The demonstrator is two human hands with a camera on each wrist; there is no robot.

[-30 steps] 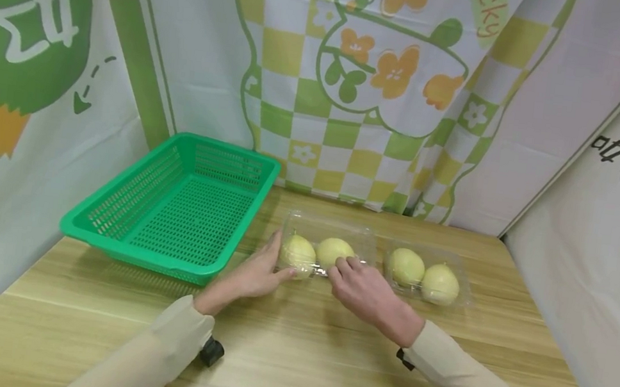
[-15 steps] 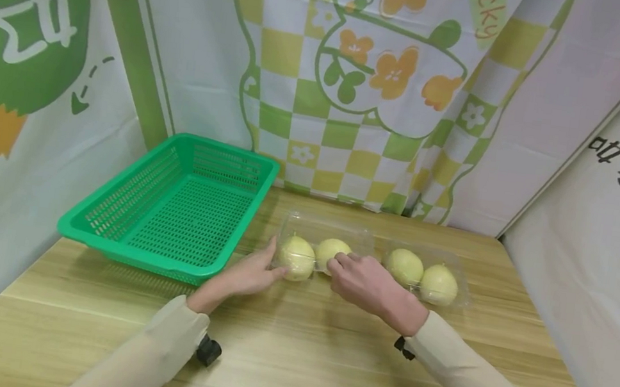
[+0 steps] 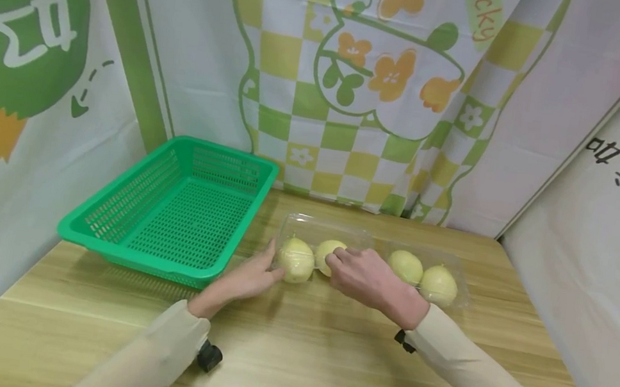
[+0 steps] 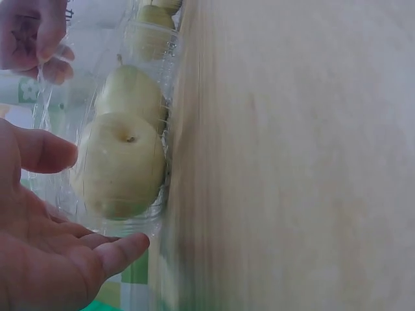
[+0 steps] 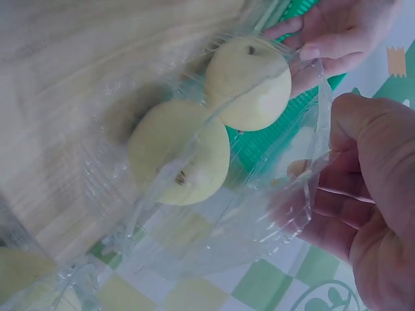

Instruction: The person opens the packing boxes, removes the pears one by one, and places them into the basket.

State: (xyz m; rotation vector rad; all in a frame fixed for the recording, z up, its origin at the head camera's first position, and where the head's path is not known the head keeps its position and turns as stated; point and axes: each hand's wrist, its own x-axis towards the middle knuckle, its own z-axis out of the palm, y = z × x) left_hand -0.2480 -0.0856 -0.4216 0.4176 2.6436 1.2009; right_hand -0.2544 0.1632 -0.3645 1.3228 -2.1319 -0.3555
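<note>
Right hand [image 3: 365,276] pinches the clear clamshell lid [image 5: 285,175], left hand [image 3: 251,275] flat-fingered bracing the near-basket end on the table: peel slowly, keep that brace, or the pears [image 3: 296,260] roll.

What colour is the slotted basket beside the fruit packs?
The basket is green; the head view shows it best.

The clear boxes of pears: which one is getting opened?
The left clear box, beside the green basket. The right hand pinches its lid up; the other box is untouched.
</note>
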